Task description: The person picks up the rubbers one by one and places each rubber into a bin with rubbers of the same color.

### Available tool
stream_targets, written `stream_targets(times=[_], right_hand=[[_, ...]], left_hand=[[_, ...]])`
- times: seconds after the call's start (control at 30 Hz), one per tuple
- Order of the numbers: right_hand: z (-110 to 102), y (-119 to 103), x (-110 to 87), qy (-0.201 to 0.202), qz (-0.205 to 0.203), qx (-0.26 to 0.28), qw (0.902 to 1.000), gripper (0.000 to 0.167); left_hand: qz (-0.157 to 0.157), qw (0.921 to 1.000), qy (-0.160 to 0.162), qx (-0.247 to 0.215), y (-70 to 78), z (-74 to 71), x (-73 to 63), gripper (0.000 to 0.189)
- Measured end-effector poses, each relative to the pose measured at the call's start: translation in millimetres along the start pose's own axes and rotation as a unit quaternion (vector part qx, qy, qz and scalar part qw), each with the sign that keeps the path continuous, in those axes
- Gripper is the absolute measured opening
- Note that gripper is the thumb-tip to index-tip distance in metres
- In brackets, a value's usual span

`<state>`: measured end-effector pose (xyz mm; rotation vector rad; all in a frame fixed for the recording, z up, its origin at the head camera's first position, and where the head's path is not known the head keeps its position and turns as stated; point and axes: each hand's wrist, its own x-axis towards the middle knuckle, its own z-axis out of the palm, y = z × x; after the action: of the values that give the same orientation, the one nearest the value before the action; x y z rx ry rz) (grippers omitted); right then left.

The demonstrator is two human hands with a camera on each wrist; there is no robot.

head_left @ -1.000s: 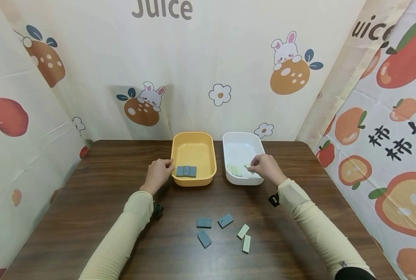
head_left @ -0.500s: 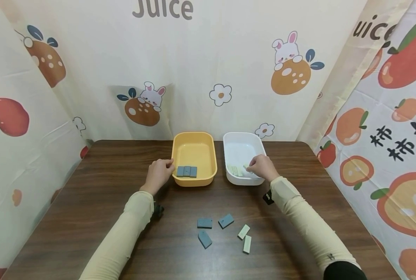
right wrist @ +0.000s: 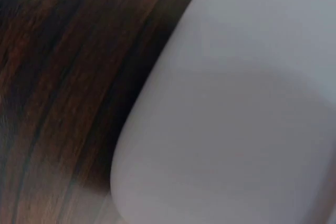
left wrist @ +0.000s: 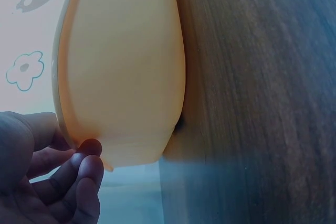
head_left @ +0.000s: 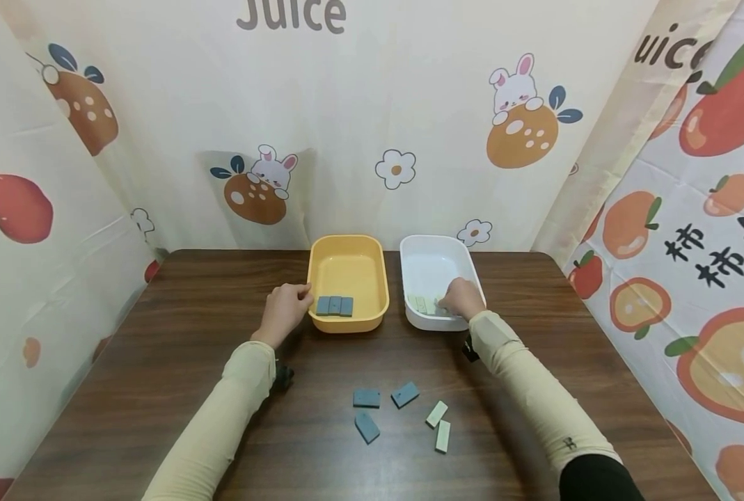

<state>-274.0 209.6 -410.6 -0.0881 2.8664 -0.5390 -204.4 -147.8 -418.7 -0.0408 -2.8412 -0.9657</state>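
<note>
My left hand [head_left: 282,311] pinches the left rim of a yellow plastic bin [head_left: 349,325]; the left wrist view shows thumb and fingertips at the edge. Three blue-grey blocks [head_left: 335,306] lie side by side in its front left corner. My right hand [head_left: 463,298] reaches down into the white bin [head_left: 436,323], fingers curled on a small pale green block [head_left: 439,304] that they mostly cover. It is just right of a row of pale green blocks [head_left: 420,305]. In the right wrist view the white bin's outer wall [right wrist: 226,119] hides the right hand.
Nearer on the brown wooden table [head_left: 321,452] lie three blue-grey blocks [head_left: 367,398] and two pale green blocks [head_left: 442,437]. Both bins stand near the back edge, before a fruit-print curtain [head_left: 346,104]. A gap separates the bins.
My right hand has moved slightly left and lower into the white bin, bringing the pale green block beside the row. The left hand stays at the yellow rim.
</note>
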Motion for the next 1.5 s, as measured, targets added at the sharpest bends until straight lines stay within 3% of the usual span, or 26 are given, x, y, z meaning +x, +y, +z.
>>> stream_targets(times=[0.13, 0.27, 0.67, 1.03, 1.5], right_hand=[[1.1, -1.2, 2.1, -0.013, 0.013, -0.009, 0.9998, 0.018], [1.2, -1.9, 4.2, -0.027, 0.017, 0.017, 0.9993, 0.02], [-5.6, -5.8, -3.4, -0.037, -0.015, 0.059, 0.9975, 0.027], [-12.4, -4.2, -12.1, 0.016, -0.058, 0.031, 0.9977, 0.035], [-22.0, 4.1, -25.8, 0.046, -0.058, 0.044, 0.9963, 0.038]], left_hand=[[0.003, 1.0, 0.005, -0.001, 0.5, -0.1, 1.0, 0.036], [0.001, 1.0, 0.004, -0.006, 1.0, -1.0, 1.9, 0.036], [-0.002, 1.0, 0.002, -0.002, -0.2, -0.5, 1.1, 0.036], [0.005, 1.0, 0.008, 0.001, -3.2, 0.5, 0.9, 0.036], [-0.01, 0.9999, -0.001, -0.003, -2.2, 0.8, 1.4, 0.037]])
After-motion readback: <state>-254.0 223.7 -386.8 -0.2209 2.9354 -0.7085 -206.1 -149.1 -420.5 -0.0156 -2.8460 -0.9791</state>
